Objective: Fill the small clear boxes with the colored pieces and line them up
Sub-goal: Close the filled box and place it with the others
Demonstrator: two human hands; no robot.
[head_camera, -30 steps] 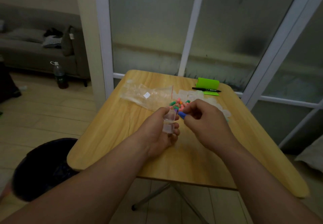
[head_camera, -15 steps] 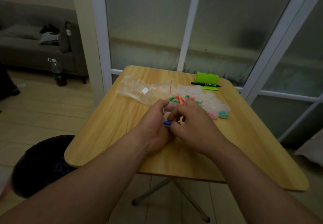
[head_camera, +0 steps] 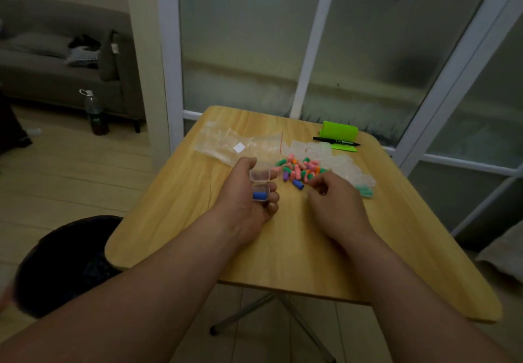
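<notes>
Gripping the small clear box [head_camera: 259, 185] in your left hand [head_camera: 246, 201], fingers curled round it, lid flipped up, one blue piece [head_camera: 259, 195] inside, over the table [head_camera: 283, 252]. Your right hand [head_camera: 335, 201] sits just beside the pile of colored pieces [head_camera: 298, 168], fingers curled under; can't tell if it pinches anything.

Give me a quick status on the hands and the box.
Left hand grips small clear box, lid open, one blue piece inside. Right hand by colored pieces, fingers curled, grasp unclear. Nothing between hand and pile.
</notes>
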